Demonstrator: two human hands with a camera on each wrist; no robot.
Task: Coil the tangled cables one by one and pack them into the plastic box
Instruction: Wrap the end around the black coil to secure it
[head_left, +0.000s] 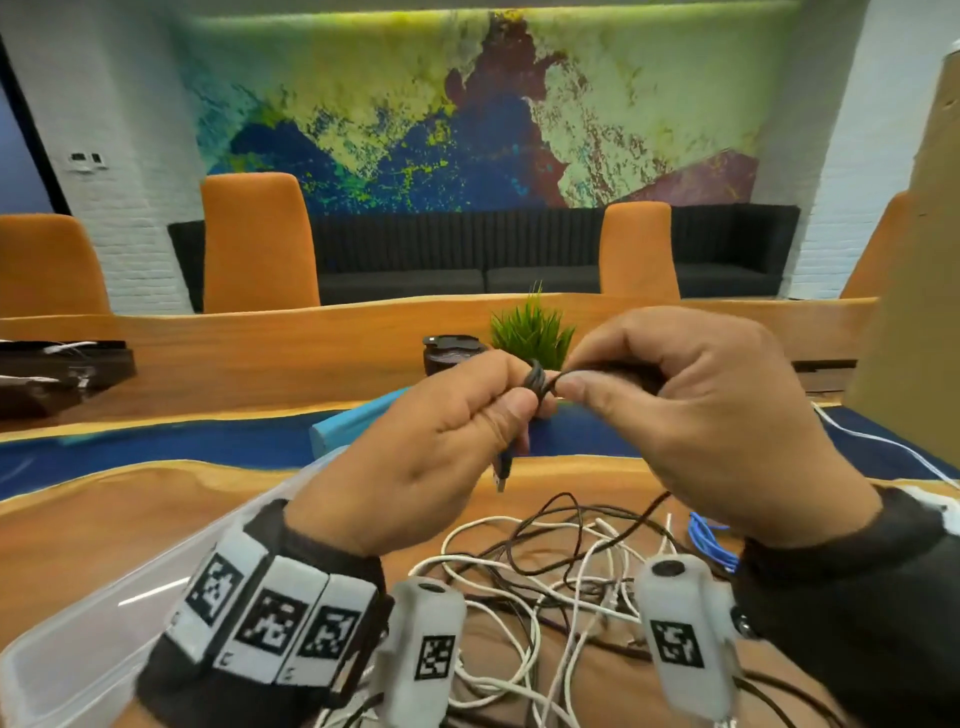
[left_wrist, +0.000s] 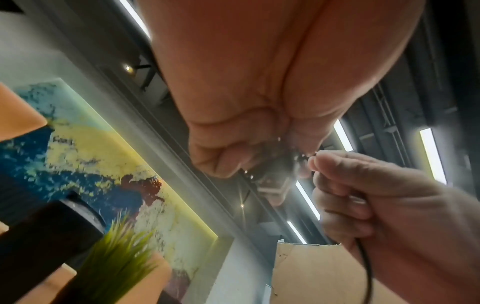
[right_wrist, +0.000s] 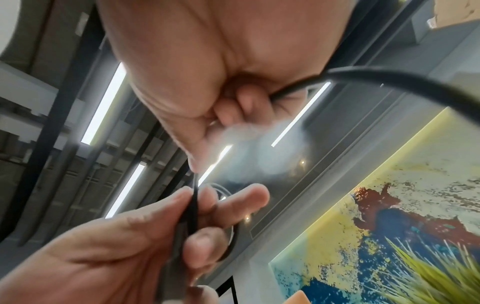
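A: Where is the black cable (head_left: 540, 383) seen?

B: At the centre of the head view, raised above the table (head_left: 130, 514). A small coil of it is pinched by the left hand (head_left: 415, 457), thumb and curled fingers closed around the loops; a USB plug (head_left: 501, 475) is seen hanging just below that hand.

A: And the right hand (head_left: 727, 415)?

B: The same cable is pinched between its thumb and forefinger, right beside the coil, the remaining fingers curled over the strand. In the right wrist view the strand (right_wrist: 389, 78) is seen leaving that fist.

A: The rest?

B: A tangle of white and black cables (head_left: 561, 582) is spread at lower centre. The clear plastic box (head_left: 78, 649) is placed at lower left, beside the tangle. A blue wire bundle (head_left: 709, 540) is partly hidden under the right wrist.
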